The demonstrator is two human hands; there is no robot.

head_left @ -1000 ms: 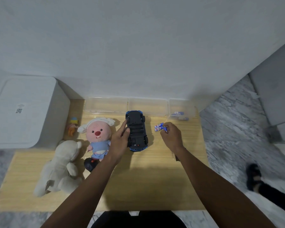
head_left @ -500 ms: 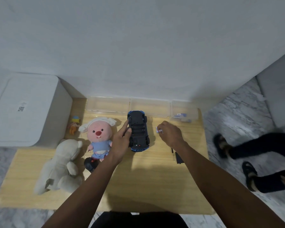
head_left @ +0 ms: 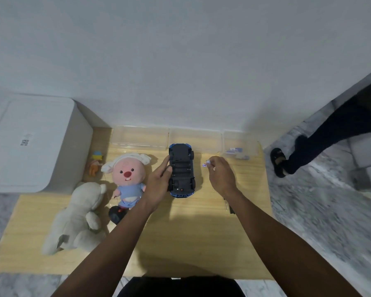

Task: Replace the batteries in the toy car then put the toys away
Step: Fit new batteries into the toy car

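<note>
A blue toy car [head_left: 181, 170] lies upside down on the wooden table [head_left: 180, 232], its black underside and open battery bay facing up. My left hand [head_left: 159, 183] grips the car's left side. To the right of the car, my right hand [head_left: 221, 174] pinches blue-and-white batteries [head_left: 206, 163] at its fingertips, just above the table. More batteries [head_left: 236, 151] lie in a small clear container [head_left: 240, 144] at the back right.
A pink plush with a white hat [head_left: 128, 174], a grey plush [head_left: 77, 217], a small orange figure [head_left: 94, 162] and a black object [head_left: 116, 213] lie left of the car. Clear bins [head_left: 139, 137] line the wall. A white box [head_left: 30, 144] stands left. A dark flat piece [head_left: 231, 209] lies under my right forearm. Another person's leg [head_left: 308, 146] crosses the floor at right.
My right hand drew the batteries in toward its fingers, so less of them shows. A person walked in across the floor on the right. My left hand stayed on the car.
</note>
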